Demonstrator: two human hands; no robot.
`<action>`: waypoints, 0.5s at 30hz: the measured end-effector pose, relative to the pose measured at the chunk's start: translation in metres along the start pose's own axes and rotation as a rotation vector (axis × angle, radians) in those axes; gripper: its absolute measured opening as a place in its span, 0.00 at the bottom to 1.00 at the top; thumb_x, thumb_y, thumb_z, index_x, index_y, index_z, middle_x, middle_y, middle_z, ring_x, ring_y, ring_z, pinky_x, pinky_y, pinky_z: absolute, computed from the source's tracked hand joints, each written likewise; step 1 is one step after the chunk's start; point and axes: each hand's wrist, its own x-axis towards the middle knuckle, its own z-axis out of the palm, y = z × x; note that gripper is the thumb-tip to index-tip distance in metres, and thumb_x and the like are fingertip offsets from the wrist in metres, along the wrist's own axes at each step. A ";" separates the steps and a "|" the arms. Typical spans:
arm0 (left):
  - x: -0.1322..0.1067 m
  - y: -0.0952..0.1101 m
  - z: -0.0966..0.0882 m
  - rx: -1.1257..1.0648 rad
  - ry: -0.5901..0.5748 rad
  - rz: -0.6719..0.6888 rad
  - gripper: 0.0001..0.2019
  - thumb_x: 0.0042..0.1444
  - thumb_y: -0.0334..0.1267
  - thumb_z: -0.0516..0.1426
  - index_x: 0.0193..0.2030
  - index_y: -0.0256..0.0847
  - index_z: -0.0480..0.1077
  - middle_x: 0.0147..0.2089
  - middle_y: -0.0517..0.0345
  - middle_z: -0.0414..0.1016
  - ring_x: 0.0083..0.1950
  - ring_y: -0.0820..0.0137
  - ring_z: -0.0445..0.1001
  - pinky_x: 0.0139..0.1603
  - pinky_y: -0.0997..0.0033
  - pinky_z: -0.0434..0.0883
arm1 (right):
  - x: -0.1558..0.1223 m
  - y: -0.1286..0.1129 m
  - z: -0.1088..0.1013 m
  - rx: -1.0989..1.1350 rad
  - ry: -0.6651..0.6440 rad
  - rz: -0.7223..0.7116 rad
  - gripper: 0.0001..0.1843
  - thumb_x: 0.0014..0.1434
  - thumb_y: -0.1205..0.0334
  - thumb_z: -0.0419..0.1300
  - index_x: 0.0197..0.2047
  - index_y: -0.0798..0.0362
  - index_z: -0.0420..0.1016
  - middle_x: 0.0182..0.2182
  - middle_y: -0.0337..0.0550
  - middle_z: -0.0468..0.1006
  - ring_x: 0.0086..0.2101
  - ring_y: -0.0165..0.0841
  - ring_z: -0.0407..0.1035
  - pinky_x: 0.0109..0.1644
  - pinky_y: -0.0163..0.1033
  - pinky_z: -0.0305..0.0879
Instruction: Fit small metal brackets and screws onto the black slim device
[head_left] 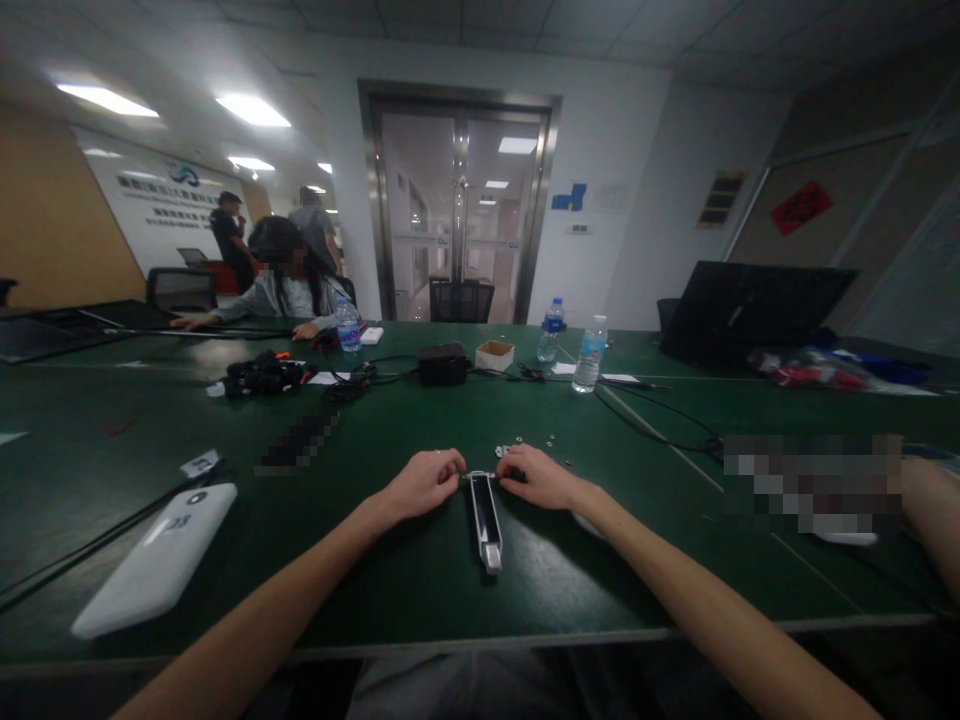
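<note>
Green felt tabletop (420, 590) carries the narrow black-and-silver metal bracket (486, 520) whose far end I pinch with my left hand (424, 483) and right hand (534, 476); I judge a slip could scatter the small silver screws (517, 449) beside it

Dim room, lit by ceiling panels (251, 110) glaring upper left; soft shadows on green table (420, 580); wide-angle edge bowing; slight blur.
</note>
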 end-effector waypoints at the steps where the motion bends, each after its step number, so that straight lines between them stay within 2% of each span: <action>1: 0.000 0.001 -0.001 0.007 0.010 0.006 0.09 0.59 0.36 0.51 0.44 0.39 0.69 0.34 0.58 0.71 0.33 0.71 0.69 0.33 0.73 0.66 | 0.000 0.000 0.000 0.000 0.000 0.000 0.04 0.59 0.65 0.58 0.38 0.53 0.73 0.35 0.43 0.72 0.39 0.34 0.66 0.45 0.41 0.62; 8: 0.000 0.004 -0.002 0.053 0.003 0.004 0.10 0.60 0.38 0.51 0.44 0.39 0.71 0.38 0.57 0.73 0.37 0.70 0.70 0.37 0.72 0.68 | -0.001 -0.001 -0.001 0.004 -0.004 0.004 0.05 0.59 0.65 0.58 0.39 0.53 0.74 0.35 0.44 0.72 0.39 0.34 0.65 0.44 0.40 0.63; 15: 0.002 -0.003 0.002 0.025 -0.029 -0.005 0.11 0.62 0.40 0.52 0.46 0.40 0.71 0.39 0.58 0.74 0.37 0.70 0.72 0.39 0.72 0.69 | 0.000 0.001 0.002 -0.014 0.008 -0.013 0.04 0.59 0.66 0.58 0.38 0.53 0.74 0.34 0.43 0.73 0.38 0.34 0.65 0.44 0.40 0.62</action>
